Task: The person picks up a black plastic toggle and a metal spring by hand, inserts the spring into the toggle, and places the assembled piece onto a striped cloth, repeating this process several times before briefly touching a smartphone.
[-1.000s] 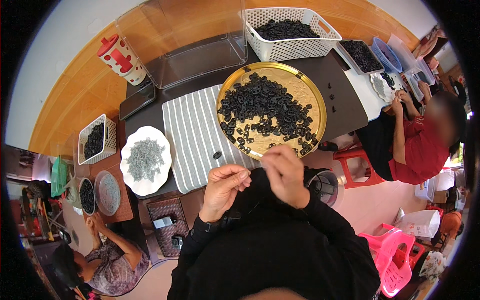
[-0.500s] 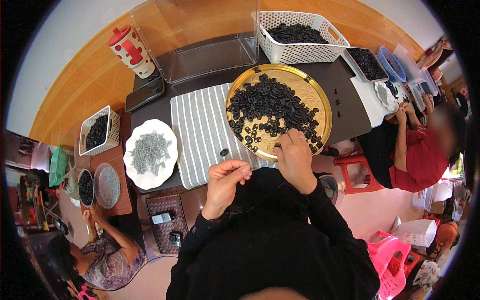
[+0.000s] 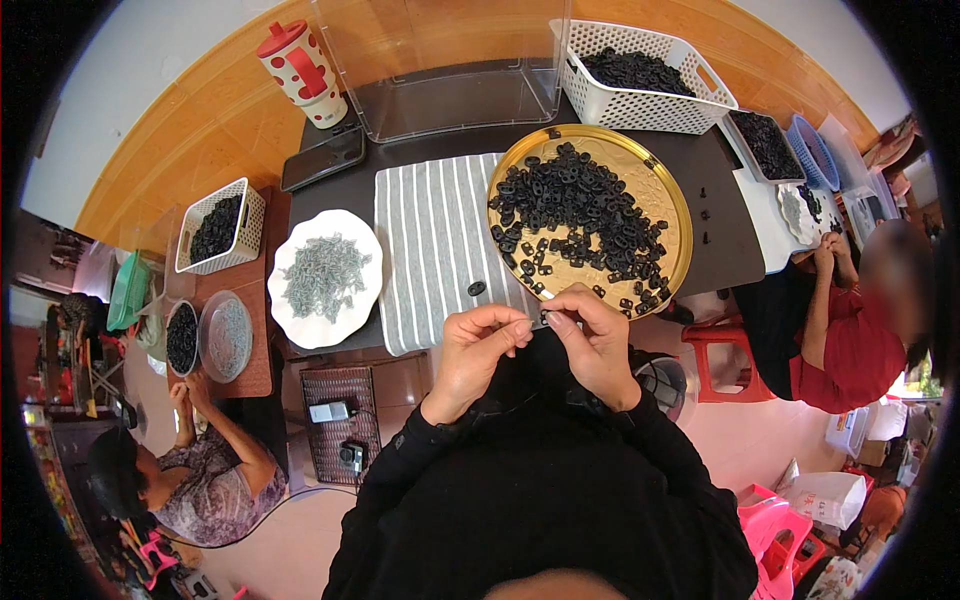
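My left hand (image 3: 477, 355) and my right hand (image 3: 592, 345) meet just in front of the table edge, fingertips almost touching. Between the right thumb and fingers is a small black plastic piece (image 3: 545, 318). The left thumb and forefinger are pinched; whatever they hold is too small to name. Beyond the hands a round gold tray (image 3: 683, 190) bears a heap of black plastic pieces (image 3: 575, 205) with holes. A lone black oval piece (image 3: 477, 288) lies on the grey striped cloth (image 3: 420, 240). At left, a white scalloped plate (image 3: 290, 318) carries small silvery-grey parts (image 3: 325, 275).
A white perforated basket (image 3: 645, 108) of black pieces stands behind the tray. Near it are a clear plastic box (image 3: 450, 100), a phone (image 3: 325, 158) and a dotted tumbler (image 3: 305, 80). People work at left (image 3: 215, 485) and right (image 3: 850, 350).
My right hand has come away from the tray's near edge with a black piece, toward my left hand. The whole view has shifted slightly, so the table appears farther right.
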Action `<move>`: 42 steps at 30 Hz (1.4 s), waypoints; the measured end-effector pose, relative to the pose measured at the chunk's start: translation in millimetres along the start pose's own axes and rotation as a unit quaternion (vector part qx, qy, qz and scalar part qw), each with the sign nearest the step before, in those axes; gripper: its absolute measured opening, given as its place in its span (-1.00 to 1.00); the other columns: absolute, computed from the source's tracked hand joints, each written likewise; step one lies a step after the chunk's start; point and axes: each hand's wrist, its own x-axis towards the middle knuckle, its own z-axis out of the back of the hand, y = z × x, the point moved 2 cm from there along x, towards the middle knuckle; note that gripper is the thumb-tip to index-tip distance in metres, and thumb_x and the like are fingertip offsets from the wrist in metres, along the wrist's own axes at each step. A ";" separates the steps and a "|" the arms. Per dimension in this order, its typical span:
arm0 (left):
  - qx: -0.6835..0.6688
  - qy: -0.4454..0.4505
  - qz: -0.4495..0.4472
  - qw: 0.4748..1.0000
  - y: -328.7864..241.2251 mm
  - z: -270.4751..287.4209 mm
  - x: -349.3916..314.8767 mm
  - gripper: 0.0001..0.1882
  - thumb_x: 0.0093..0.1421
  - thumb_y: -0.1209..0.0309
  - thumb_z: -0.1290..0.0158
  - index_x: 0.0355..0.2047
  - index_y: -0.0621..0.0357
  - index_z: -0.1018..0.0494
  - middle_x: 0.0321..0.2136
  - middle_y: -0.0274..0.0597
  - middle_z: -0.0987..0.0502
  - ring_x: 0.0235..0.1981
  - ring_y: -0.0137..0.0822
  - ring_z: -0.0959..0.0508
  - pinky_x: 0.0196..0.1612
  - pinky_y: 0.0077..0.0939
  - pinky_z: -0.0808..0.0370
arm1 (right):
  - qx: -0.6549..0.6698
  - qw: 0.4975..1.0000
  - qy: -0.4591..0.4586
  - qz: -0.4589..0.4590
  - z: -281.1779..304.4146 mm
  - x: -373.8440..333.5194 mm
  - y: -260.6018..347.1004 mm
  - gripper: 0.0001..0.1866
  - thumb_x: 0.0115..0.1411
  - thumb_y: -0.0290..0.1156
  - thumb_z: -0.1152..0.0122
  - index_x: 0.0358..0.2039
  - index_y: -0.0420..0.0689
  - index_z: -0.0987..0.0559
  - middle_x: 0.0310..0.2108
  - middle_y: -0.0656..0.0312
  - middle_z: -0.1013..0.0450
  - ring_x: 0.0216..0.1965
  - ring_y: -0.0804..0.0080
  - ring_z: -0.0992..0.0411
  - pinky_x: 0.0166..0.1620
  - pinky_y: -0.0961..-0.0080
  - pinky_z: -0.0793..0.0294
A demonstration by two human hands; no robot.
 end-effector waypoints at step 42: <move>0.075 -0.068 -0.085 0.991 2.5 -4.0 -6.9 -0.94 0.17 0.59 -0.13 -0.34 0.30 -0.56 -0.45 -0.33 -0.49 -0.48 -0.59 -0.42 -0.42 -0.73 -0.35 | 0.049 0.992 -0.113 0.003 -27.6 -12.4 -14.6 -0.91 0.14 -0.68 -0.17 -0.31 -0.30 -0.53 -0.43 0.31 -0.44 -0.45 0.69 -0.35 -0.38 0.75 -0.32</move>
